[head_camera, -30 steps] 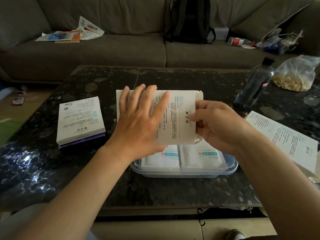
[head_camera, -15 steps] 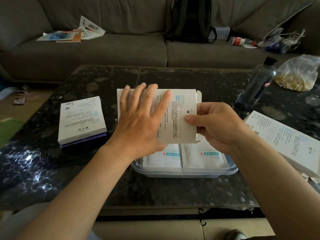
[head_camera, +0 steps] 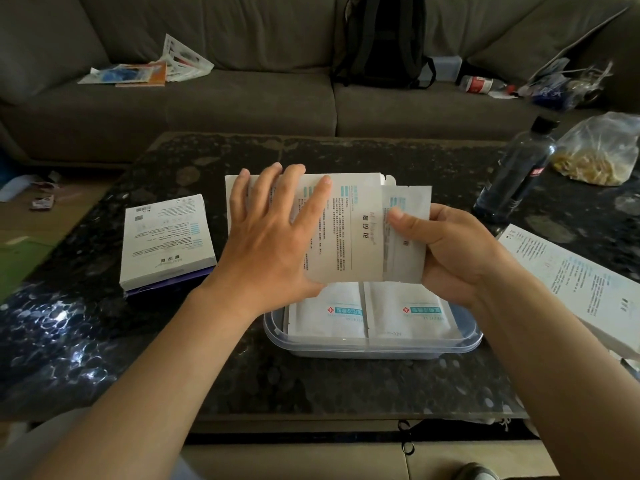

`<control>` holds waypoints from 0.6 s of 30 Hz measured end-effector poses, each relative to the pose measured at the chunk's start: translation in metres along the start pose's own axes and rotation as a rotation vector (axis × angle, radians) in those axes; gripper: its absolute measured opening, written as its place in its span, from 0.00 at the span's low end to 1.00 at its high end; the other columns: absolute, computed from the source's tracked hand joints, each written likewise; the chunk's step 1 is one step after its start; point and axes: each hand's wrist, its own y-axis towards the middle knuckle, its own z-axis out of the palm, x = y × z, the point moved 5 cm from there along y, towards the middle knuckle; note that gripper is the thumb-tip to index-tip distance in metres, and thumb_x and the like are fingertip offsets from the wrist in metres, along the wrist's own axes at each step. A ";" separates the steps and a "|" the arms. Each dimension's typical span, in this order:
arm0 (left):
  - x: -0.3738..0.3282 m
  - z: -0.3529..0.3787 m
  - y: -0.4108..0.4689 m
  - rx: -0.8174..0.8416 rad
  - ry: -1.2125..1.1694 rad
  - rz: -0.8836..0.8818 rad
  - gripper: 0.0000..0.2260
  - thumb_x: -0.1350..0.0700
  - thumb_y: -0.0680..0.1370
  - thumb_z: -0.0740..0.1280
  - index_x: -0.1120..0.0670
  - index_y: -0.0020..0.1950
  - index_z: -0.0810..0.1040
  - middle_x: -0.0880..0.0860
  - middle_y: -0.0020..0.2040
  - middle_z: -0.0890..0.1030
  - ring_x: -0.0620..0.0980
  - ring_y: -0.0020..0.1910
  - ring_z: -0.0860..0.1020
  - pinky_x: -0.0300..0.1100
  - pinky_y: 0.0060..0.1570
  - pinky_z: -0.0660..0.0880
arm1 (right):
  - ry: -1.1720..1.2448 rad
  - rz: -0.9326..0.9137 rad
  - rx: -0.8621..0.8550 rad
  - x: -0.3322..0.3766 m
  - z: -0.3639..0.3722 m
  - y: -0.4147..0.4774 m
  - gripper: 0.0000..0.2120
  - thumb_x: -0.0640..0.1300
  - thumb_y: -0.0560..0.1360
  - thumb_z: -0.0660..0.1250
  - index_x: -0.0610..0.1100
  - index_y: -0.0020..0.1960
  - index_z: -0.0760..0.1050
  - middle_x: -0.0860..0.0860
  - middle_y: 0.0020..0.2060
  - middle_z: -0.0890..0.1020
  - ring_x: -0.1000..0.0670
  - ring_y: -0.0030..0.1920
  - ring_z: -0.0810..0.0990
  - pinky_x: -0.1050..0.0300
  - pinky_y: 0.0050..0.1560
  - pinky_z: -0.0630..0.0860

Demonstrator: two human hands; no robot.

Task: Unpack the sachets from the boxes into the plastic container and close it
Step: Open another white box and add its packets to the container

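A white printed box (head_camera: 349, 233) is held above the clear plastic container (head_camera: 374, 348) at the table's middle. My left hand (head_camera: 273, 237) holds the box, fingers spread over its top face and thumb under its near edge. My right hand (head_camera: 446, 251) pinches white sachets (head_camera: 407, 216) that stick partway out of the box's open right end. Two white sachets (head_camera: 367, 313) with teal labels lie side by side in the container. Another white box (head_camera: 166, 237) rests on a purple one at the left of the table.
A dark bottle (head_camera: 516, 171) and a plastic bag of food (head_camera: 602, 150) stand at the back right. A flat white box (head_camera: 568, 282) lies at the right edge. Behind the dark stone table (head_camera: 104, 341) is a sofa with a backpack (head_camera: 381, 39) and papers (head_camera: 149, 67).
My right hand has drawn sachets out of the box's right end; before, they were hidden inside. My left hand stays on the box.
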 end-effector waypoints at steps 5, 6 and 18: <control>0.011 -0.001 0.000 0.023 0.013 -0.046 0.55 0.35 0.60 0.78 0.53 0.79 0.57 0.62 0.76 0.61 0.66 0.77 0.57 0.68 0.75 0.49 | -0.078 -0.029 0.015 0.008 -0.006 -0.004 0.09 0.47 0.79 0.66 0.50 0.57 0.80 0.49 0.48 0.87 0.42 0.55 0.82 0.38 0.54 0.81; 0.012 0.000 0.000 0.025 0.013 -0.046 0.55 0.35 0.60 0.78 0.53 0.79 0.57 0.62 0.76 0.61 0.66 0.77 0.58 0.69 0.75 0.49 | -0.109 -0.037 0.038 0.008 -0.004 -0.005 0.10 0.46 0.78 0.67 0.50 0.58 0.80 0.50 0.48 0.87 0.43 0.55 0.83 0.40 0.53 0.82; 0.034 0.002 -0.002 0.048 0.058 -0.140 0.56 0.32 0.60 0.76 0.52 0.79 0.55 0.61 0.76 0.59 0.65 0.77 0.57 0.68 0.75 0.49 | -0.200 -0.212 -0.137 0.020 -0.018 -0.006 0.14 0.35 0.75 0.71 0.49 0.57 0.82 0.55 0.48 0.87 0.50 0.49 0.87 0.50 0.45 0.85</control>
